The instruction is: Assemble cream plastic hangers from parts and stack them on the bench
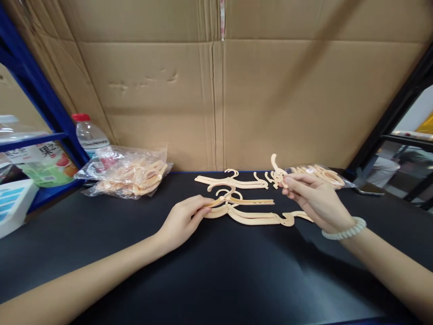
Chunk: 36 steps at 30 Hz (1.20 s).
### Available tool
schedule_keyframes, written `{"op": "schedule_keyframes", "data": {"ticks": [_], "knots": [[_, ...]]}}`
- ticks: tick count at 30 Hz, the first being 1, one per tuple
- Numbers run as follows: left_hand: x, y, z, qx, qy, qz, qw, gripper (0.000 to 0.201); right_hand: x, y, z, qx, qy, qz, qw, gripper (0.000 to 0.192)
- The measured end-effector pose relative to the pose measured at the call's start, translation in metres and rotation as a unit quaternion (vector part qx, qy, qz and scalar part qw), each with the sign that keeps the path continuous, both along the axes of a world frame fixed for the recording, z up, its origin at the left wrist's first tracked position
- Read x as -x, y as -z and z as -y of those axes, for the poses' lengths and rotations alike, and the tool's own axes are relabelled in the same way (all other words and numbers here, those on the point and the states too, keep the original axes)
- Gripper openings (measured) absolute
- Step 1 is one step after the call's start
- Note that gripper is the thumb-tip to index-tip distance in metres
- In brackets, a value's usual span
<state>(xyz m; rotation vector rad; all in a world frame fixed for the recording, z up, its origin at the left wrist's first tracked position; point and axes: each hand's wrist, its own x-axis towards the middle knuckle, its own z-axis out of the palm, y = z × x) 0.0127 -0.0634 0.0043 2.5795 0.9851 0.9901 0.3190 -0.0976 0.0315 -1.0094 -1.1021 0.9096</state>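
Note:
Several small cream plastic hangers lie in a loose stack on the black tabletop. My left hand pinches the left end of that stack with its fingertips. My right hand, with a pale bead bracelet at the wrist, holds one hanger lifted above the table, hook up. More hangers lie flat just behind the stack.
A clear bag of hangers sits at the back left, another bag at the back right behind my right hand. A water bottle stands by the blue shelf frame. A cardboard wall closes the back.

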Motion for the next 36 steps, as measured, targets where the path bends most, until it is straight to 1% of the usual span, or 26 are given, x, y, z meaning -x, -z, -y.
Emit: {"op": "schedule_keyframes", "data": {"ticks": [3, 5, 8, 9, 13, 15, 19, 22, 25, 29, 36], "knots": [[0.0, -0.001, 0.001, 0.021, 0.002, -0.01, 1.0, 0.021, -0.003, 0.007, -0.004, 0.049, -0.027, -0.05, 0.997, 0.026], [-0.001, -0.002, 0.002, 0.033, 0.004, -0.014, 0.999, 0.022, -0.003, 0.011, -0.005, 0.078, -0.048, -0.065, 0.994, 0.03], [-0.002, -0.002, 0.003, 0.045, 0.006, -0.008, 0.999, 0.022, -0.002, 0.015, -0.005, 0.112, -0.083, -0.057, 0.989, 0.039], [-0.002, -0.002, 0.003, 0.047, 0.005, -0.005, 0.999, 0.022, -0.002, 0.015, -0.005, 0.12, -0.093, -0.047, 0.987, 0.038], [-0.001, -0.003, 0.006, 0.036, 0.004, 0.004, 0.999, 0.019, -0.004, 0.013, -0.006, 0.141, -0.13, -0.004, 0.981, 0.026], [-0.001, -0.004, 0.008, 0.029, 0.006, 0.006, 1.0, 0.018, -0.006, 0.011, -0.005, 0.155, -0.154, -0.001, 0.976, 0.027], [-0.001, -0.005, 0.011, 0.029, 0.004, 0.006, 1.0, 0.018, -0.01, 0.004, -0.004, 0.178, -0.226, -0.02, 0.957, 0.025], [-0.001, -0.005, 0.011, 0.029, 0.002, 0.01, 1.0, 0.017, -0.011, 0.001, -0.002, 0.202, -0.259, -0.038, 0.944, 0.026], [0.0, -0.004, 0.011, 0.027, 0.001, 0.01, 1.0, 0.017, -0.01, 0.0, -0.001, 0.223, -0.269, -0.043, 0.936, 0.023], [0.001, -0.003, 0.01, 0.025, 0.004, 0.005, 1.0, 0.019, -0.005, 0.001, -0.001, 0.25, -0.243, -0.035, 0.937, 0.022], [0.003, -0.001, 0.008, 0.012, 0.007, -0.004, 1.0, 0.019, -0.003, 0.004, -0.001, 0.252, -0.234, -0.011, 0.939, 0.022]]}}
